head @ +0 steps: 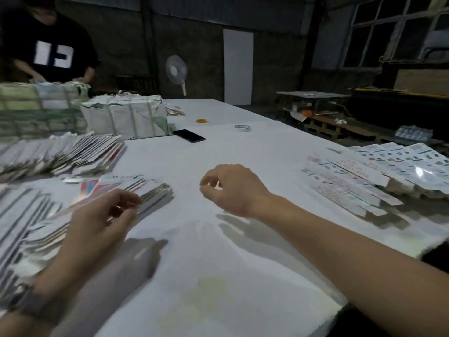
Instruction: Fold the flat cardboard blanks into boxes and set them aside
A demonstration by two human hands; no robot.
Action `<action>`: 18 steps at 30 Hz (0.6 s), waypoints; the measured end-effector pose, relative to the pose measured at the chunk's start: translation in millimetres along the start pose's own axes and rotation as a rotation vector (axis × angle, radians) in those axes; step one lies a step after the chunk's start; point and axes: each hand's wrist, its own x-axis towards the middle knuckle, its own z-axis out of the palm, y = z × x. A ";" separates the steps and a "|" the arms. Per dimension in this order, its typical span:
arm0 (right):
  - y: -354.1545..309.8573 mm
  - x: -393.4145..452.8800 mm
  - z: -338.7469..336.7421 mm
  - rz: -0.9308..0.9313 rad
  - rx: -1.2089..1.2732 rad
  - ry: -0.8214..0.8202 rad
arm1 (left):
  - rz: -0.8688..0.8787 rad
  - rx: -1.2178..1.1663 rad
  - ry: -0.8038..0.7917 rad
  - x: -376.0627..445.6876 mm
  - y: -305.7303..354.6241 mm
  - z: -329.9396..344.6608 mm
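**Between boxes: both hands empty**

Left hand [102, 215] hovers over the fanned stack of flat blanks [145, 190] at 9 o'clock, fingers loosely curled, holding nothing; likely reaching for the top blank. Right hand [230, 188] hangs mid-desk [218, 263], relaxed, empty. Folded boxes [364, 181] lie at 3 o'clock, well apart, presumably kept clear of the blanks.
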 end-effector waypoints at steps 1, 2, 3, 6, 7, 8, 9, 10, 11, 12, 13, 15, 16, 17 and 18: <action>-20.1 4.3 8.6 -0.028 0.071 -0.024 | 0.035 0.025 -0.003 -0.1 5.2 0.7; -39.2 8.7 16.9 -0.057 0.133 -0.042 | 0.079 0.063 0.012 -1.9 5.5 -0.6; -56.8 13.2 24.7 -0.082 0.185 -0.052 | 0.080 0.105 0.004 -2.8 5.3 -2.3; -94.7 23.1 49.0 -0.133 0.313 -0.001 | 0.126 0.332 0.074 2.2 1.1 -11.3; -99.8 24.2 58.5 -0.137 0.360 0.059 | 0.130 0.433 0.101 4.9 -2.4 -16.1; -101.4 23.6 68.6 -0.126 0.407 0.127 | 0.093 0.534 0.124 6.9 -6.0 -20.3; -100.3 21.8 78.2 -0.108 0.438 0.179 | 0.016 0.624 0.118 7.3 -8.6 -23.1; -97.3 19.5 86.5 -0.096 0.447 0.205 | -0.082 0.705 0.083 6.9 -10.3 -24.9; -94.1 17.7 93.3 -0.095 0.444 0.207 | -0.171 0.781 0.030 6.3 -13.4 -26.1; -91.0 17.3 98.5 -0.099 0.442 0.206 | -0.247 0.834 -0.039 5.6 -15.6 -26.1; -88.1 17.4 101.2 -0.104 0.452 0.215 | -0.303 0.859 -0.111 4.6 -16.0 -24.4; -85.3 18.1 101.1 -0.098 0.516 0.242 | -0.306 0.886 -0.176 2.3 -17.4 -21.2; -84.7 18.3 100.5 -0.091 0.547 0.246 | -0.274 0.907 -0.165 2.5 -16.3 -21.7; -84.0 17.9 100.8 -0.084 0.566 0.241 | -0.230 0.913 -0.137 2.8 -15.4 -23.1; -84.1 18.0 100.8 -0.078 0.579 0.231 | -0.193 0.901 -0.114 3.9 -14.3 -24.8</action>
